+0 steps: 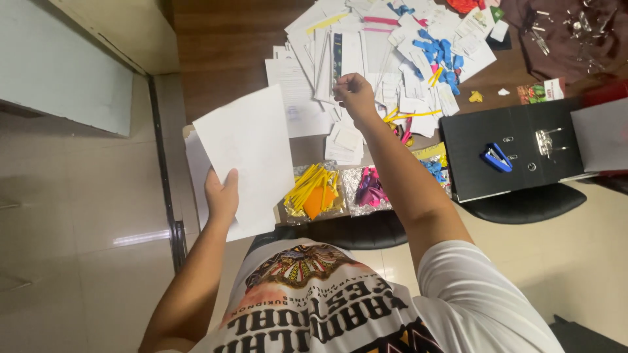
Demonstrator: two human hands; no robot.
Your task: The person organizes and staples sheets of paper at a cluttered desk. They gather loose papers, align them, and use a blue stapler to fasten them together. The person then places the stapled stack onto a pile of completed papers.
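The left hand point(222, 196) grips a blank white sheet point(248, 157) by its lower edge, thumb pressed on the face and fingers curled behind, holding it tilted over the near left corner of the dark wooden table point(229, 46). The right hand point(356, 97) reaches farther over the table, fingertips pinched shut on the edge of a paper in the loose spread of white papers point(366, 59) that covers the table's middle. Among those papers lie blue balloons point(438, 52). At the table's near edge sit clear bags of yellow balloons point(314, 189) and pink balloons point(371, 189). To the right of the bags, an open black ring binder point(517, 147) carries a blue stapler point(497, 158). Left of the table runs a pale tiled floor point(78, 222).
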